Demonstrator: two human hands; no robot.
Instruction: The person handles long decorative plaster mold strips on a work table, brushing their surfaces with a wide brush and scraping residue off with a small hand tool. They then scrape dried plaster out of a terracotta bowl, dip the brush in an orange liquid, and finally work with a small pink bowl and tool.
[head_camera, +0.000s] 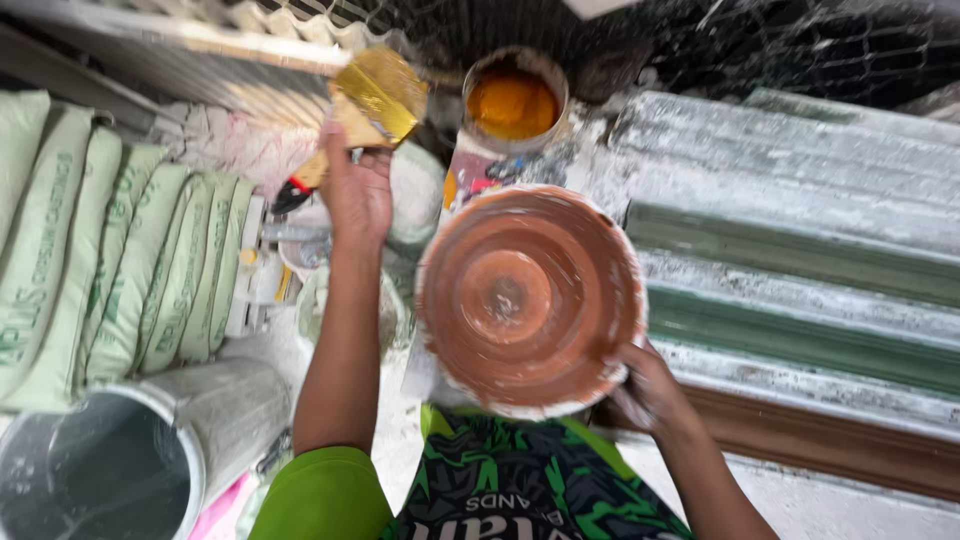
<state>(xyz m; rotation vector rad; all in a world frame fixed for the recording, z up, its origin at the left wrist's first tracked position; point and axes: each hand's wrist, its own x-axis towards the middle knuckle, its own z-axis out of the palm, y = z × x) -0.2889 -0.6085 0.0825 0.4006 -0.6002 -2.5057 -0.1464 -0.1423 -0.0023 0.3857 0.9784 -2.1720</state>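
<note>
Left hand (357, 190) clenched on loaded brush (372, 98), right hand (648, 390) gripping round medallion (529, 298) rim; yellow drips could be spilled.

Round reddish-brown moulded disc (528, 298), concentric rings, white rim, tilted face-up against lap, near edge held. Wide brush (372, 100) raised upper left, bristles loaded yellow, angled toward open paint can.

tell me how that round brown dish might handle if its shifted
The round brown dish looks rigid and moulded, so probably brittle if dropped. Its coating may be wet and slippery. Only the right hand grips its rim, so it could tip.
</note>
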